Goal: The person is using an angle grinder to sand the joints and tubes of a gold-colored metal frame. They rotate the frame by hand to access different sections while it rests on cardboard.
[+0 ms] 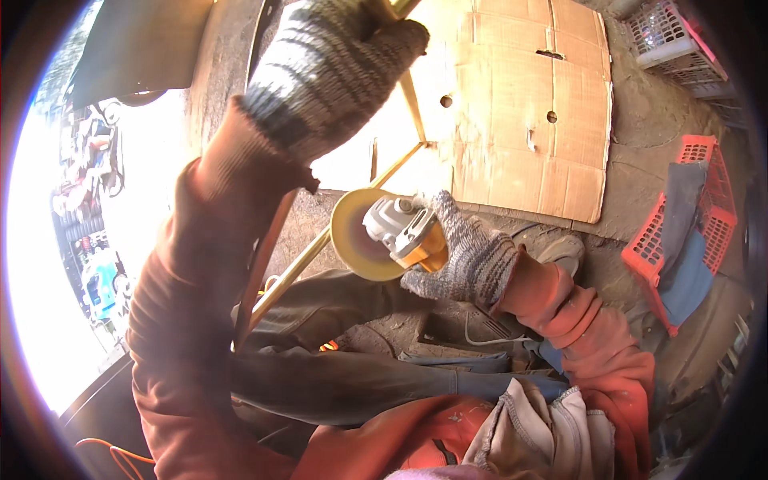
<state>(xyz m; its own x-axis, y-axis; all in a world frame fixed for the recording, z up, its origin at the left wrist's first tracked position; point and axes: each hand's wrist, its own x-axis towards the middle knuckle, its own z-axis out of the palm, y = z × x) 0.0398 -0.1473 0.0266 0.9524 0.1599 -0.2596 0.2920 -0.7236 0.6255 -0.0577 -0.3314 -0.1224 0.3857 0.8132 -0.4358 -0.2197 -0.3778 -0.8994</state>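
Observation:
My left hand (pixel 332 76), in a grey striped knit glove, is raised at the upper left. Its fingers are closed around a thin yellowish frame (pixel 298 266), apparently metal, though the fingertips are partly hidden. Two slim bars of this frame meet at a corner near the cardboard. In the middle, my right hand (pixel 474 254), gloved alike, grips an angle grinder (pixel 406 232) with a silver head and yellow body. Its round yellowish disc (pixel 349 234) overlaps the slanting bar in view; whether they touch I cannot tell.
A flattened cardboard sheet (pixel 532 112) lies ahead under strong glare. At right sits a red plastic crate (pixel 646 240) with dark and blue cloth over it; a white crate (pixel 662 40) stands farther back. My outstretched legs (pixel 344 384) lie below the frame. An orange cord (pixel 120 450) runs at lower left.

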